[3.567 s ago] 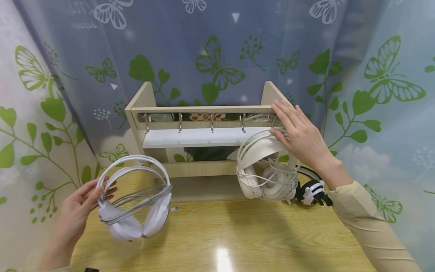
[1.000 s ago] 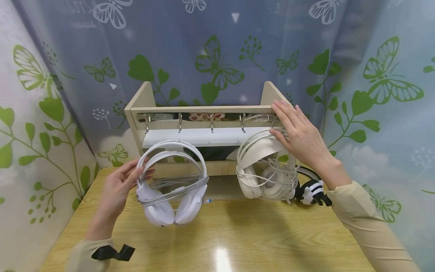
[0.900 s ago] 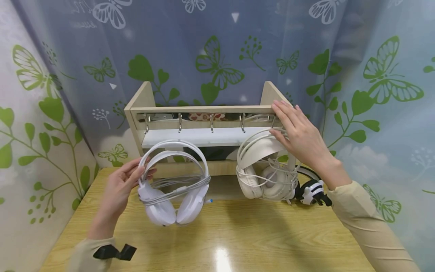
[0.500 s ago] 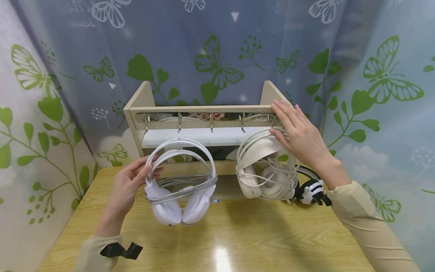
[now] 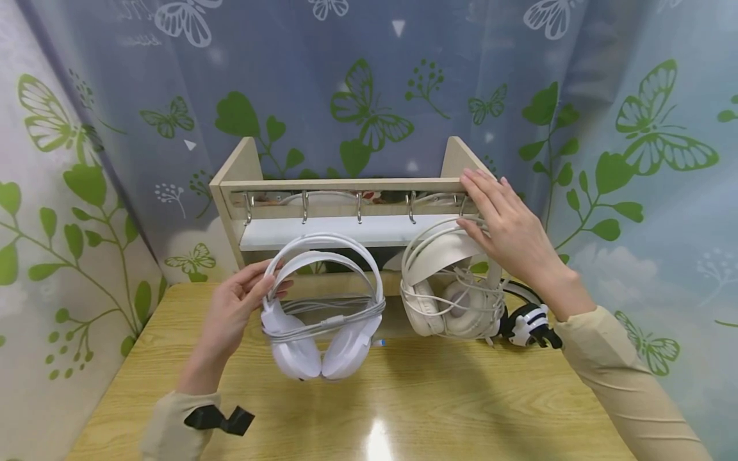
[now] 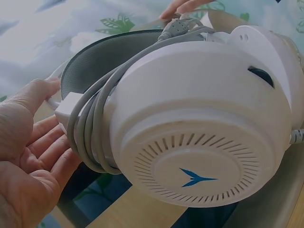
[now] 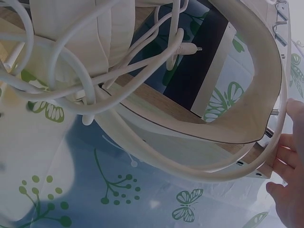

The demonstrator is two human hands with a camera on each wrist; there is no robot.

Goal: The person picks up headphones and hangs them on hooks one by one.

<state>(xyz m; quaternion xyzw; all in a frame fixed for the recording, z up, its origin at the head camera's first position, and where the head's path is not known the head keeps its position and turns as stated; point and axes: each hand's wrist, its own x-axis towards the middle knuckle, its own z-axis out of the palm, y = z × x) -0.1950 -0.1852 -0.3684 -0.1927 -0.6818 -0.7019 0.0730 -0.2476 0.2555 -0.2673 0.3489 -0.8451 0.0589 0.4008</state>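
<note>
Headset position: I find the white over-ear headset point(image 5: 296, 355) held clear of the tabletop point(image 5: 450, 410), upright, ear cups down, in front of the shelf unit point(image 5: 346, 186) and apart from the hooks point(image 5: 304, 208).
Left hand: On my head view the left hand point(image 5: 230, 310) pinches the headband's left side between thumb and fingers.
Cable: I note a grey cable point(image 5: 334, 320) wrapped across the white headset, from cup to cup.
Ear cup: My left wrist view shows a slotted ring around a blue three-armed mark point(image 6: 194, 178).
Right hand: I see the right hand point(image 5: 507, 237) resting on the shelf's right front corner, fingers extended, thumb lower, near the cream headset point(image 5: 450, 253).
Cream headset: It hangs at the right-end hook, loosely wound in its pale cord; I cannot confirm the contact, the hand partly hiding it.
Hook row: I count five metal hooks on a reflective strip.
Far right: A black-and-white headset point(image 5: 527, 326) lies behind the right forearm.
Backdrop: Curtain point(image 5: 369, 38) printed with butterflies and leaves.
Left sleeve: Beige, with a black bow point(image 5: 210, 419).
</note>
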